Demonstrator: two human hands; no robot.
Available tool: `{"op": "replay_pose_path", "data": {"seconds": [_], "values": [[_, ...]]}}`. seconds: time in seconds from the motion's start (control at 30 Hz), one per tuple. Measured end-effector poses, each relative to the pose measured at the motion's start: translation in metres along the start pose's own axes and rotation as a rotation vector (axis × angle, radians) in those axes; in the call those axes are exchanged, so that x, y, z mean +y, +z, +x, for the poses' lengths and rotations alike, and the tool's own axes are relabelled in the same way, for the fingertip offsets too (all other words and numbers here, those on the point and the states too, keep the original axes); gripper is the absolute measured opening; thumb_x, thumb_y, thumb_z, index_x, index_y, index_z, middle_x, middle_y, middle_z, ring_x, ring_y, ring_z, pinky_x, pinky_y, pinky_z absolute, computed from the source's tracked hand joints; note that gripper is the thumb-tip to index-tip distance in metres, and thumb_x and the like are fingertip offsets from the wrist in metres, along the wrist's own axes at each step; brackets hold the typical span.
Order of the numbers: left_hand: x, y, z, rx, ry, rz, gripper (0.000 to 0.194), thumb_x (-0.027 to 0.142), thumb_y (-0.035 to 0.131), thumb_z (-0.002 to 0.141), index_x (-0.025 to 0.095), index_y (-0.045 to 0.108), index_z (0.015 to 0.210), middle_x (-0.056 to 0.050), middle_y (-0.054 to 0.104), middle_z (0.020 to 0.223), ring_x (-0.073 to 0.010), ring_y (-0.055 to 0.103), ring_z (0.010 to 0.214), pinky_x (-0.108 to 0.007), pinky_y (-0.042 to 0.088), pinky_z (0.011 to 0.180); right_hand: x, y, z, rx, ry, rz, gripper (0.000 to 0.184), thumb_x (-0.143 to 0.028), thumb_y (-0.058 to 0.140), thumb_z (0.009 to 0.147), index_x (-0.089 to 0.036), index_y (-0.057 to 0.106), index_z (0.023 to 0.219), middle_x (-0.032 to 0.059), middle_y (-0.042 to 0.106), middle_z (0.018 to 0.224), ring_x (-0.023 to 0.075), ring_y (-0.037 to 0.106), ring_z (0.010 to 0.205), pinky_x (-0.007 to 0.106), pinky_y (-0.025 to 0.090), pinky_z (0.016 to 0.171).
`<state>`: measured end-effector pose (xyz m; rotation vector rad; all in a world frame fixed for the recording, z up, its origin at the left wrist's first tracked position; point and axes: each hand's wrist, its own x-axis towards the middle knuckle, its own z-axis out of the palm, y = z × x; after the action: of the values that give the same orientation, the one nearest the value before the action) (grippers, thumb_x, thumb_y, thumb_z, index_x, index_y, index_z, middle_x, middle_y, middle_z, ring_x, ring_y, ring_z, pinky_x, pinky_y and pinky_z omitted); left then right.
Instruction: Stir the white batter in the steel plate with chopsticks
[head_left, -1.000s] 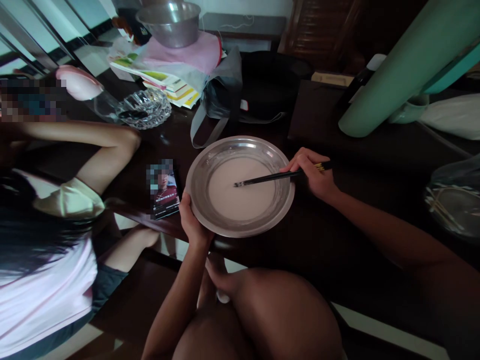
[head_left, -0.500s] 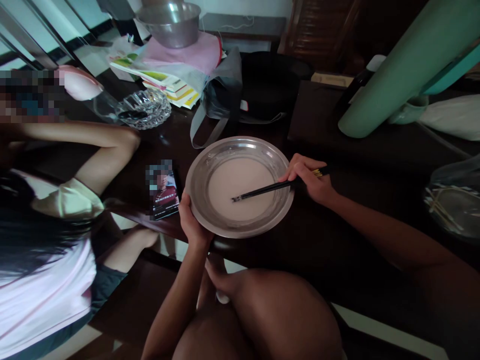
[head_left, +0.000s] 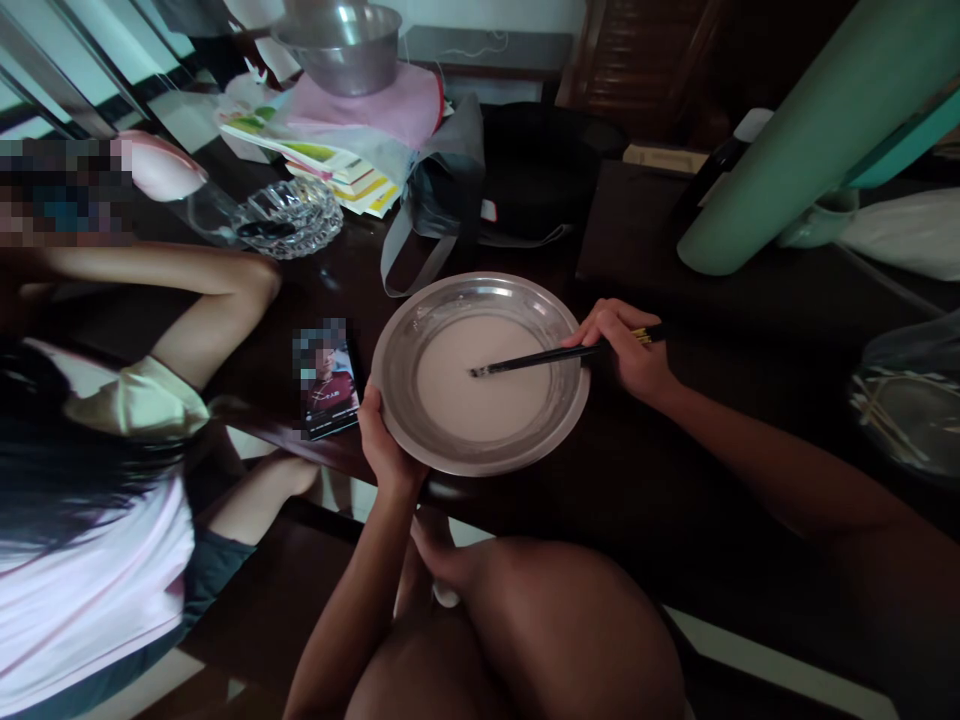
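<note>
A round metal basin holds a pale, milky liquid and sits at the front of the dark table. My left hand grips its left rim, with part of the fingers hidden beneath. Black chopsticks with gold bands are closed in my right hand above the basin's right rim. Their tips reach the liquid near its middle. Just left of the basin lies a phone with a picture on its screen.
Another person sits at left, an elbow on the table. Behind are a glass bowl, books, a metal bowl and a grey bag. At right stand a green cylinder and a clear-covered container.
My right hand has shifted slightly right, and the chopstick tips have moved up and a little right in the liquid. My left hand and the basin stay put.
</note>
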<state>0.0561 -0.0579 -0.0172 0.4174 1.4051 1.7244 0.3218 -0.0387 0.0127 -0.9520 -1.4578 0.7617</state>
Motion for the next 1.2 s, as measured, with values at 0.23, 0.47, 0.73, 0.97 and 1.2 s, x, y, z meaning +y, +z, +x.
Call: {"op": "replay_pose_path", "data": {"seconds": [0.23,0.47,0.73,0.97,1.2], "values": [[-0.0022,-0.0034,0.0024,-0.041,-0.044,-0.034,0.031,0.05,0.066,0.076,0.022,0.07,0.089,0.001,0.071,0.091,-0.0169,0.064,0.096,-0.026,0.048,0.087,0.0003,-0.0003,-0.0005,-0.038,-0.011,-0.008,0.038,-0.045,0.058,0.096,-0.024,0.068,0.065,0.0004,0.073,0.069,0.0156,0.067,0.066,0.035,0.054,0.069],[-0.001,-0.0025,0.001,-0.057,0.02,0.006,0.033,0.051,0.066,0.076,0.022,0.068,0.089,0.001,0.069,0.088,-0.0182,0.063,0.093,-0.027,0.047,0.084,0.0001,-0.0013,-0.001,-0.092,0.014,-0.01,0.04,-0.048,0.056,0.096,-0.025,0.069,0.065,0.0006,0.073,0.07,0.0163,0.069,0.068,0.036,0.055,0.07],[0.002,-0.0002,-0.0018,-0.073,-0.028,-0.012,0.032,0.052,0.067,0.075,0.022,0.069,0.086,0.0,0.07,0.09,-0.0193,0.065,0.095,-0.028,0.049,0.085,-0.0018,0.0007,-0.0009,-0.05,0.008,0.007,0.042,-0.049,0.056,0.096,-0.026,0.066,0.062,-0.0004,0.072,0.065,0.0165,0.067,0.065,0.037,0.054,0.067],[0.002,0.0,-0.0025,-0.072,-0.014,-0.012,0.032,0.052,0.068,0.075,0.022,0.07,0.086,0.0,0.072,0.091,-0.0197,0.066,0.097,-0.027,0.051,0.084,-0.0012,-0.0006,-0.0015,-0.002,-0.023,-0.023,0.041,-0.047,0.056,0.096,-0.025,0.067,0.063,-0.0001,0.072,0.068,0.0162,0.065,0.066,0.036,0.053,0.068],[0.0001,-0.0012,0.0002,-0.078,-0.02,-0.006,0.036,0.054,0.067,0.074,0.022,0.07,0.089,0.0,0.072,0.093,-0.0206,0.065,0.099,-0.029,0.05,0.089,-0.0002,0.0,-0.0024,-0.034,-0.012,-0.08,0.038,-0.049,0.058,0.095,-0.026,0.07,0.067,0.0004,0.075,0.072,0.0187,0.067,0.072,0.04,0.052,0.074]]}}
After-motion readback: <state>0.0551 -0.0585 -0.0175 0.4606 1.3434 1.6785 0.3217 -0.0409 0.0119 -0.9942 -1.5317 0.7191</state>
